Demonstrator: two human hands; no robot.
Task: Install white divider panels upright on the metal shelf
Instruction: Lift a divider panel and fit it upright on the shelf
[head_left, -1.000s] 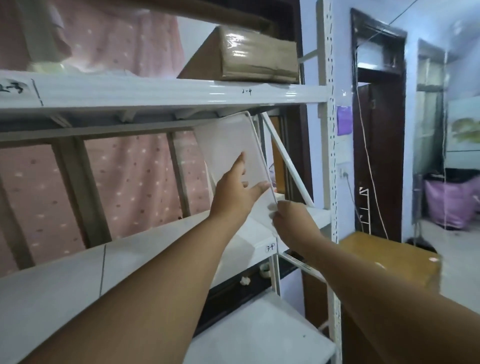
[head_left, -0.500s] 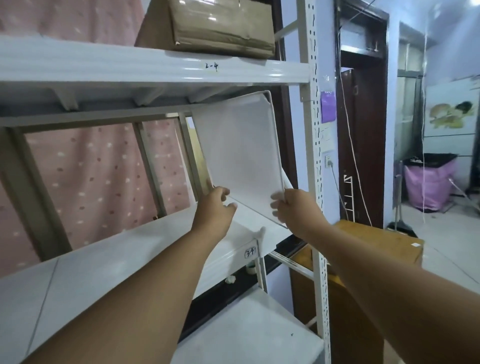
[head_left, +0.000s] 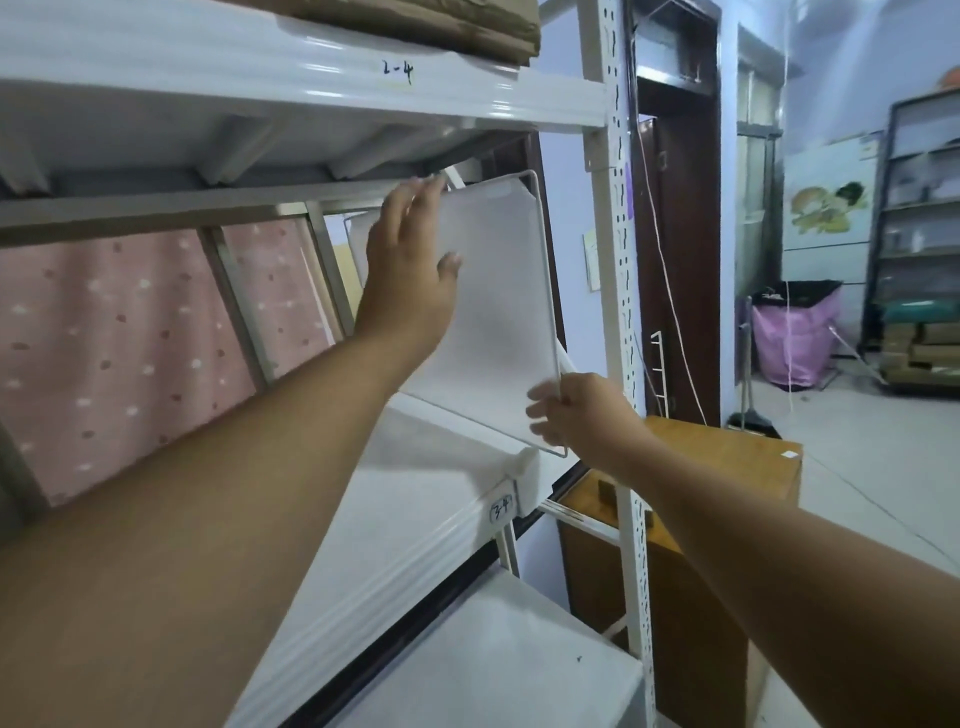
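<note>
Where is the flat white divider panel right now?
In the head view, the flat white divider panel stands between the two white metal shelves, near the right post, with the left hand on top and the right hand at its bottom corner.

White metal shelf (head_left: 415, 525) — divider panel (head_left: 498, 322) standing on it; wrapped package (head_left: 441, 26) on the tier above.

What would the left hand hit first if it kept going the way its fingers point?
Probably the underside of the upper shelf: the left hand lies flat on the white divider panel, fingertips pointing up and already near the panel's top edge. Depth is unclear.
</note>
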